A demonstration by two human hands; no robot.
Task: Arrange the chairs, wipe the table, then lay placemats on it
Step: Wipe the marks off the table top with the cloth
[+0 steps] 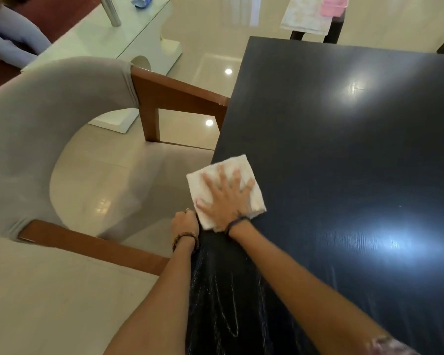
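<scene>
A right hand, fingers spread, presses a folded white cloth at the dark worktop edge, where it could slip off.

white glass-topped side table at upper left; blue packet on it

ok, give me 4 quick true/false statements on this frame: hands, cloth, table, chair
1. The right hand presses flat on the white cloth. True.
2. The cloth lies in the middle of the dark table. False: it lies at the table's left edge.
3. The left hand grips the table's edge beside the cloth. True.
4. The grey chair lies tipped over on the floor. False: it stands upright at the table's side.
</scene>
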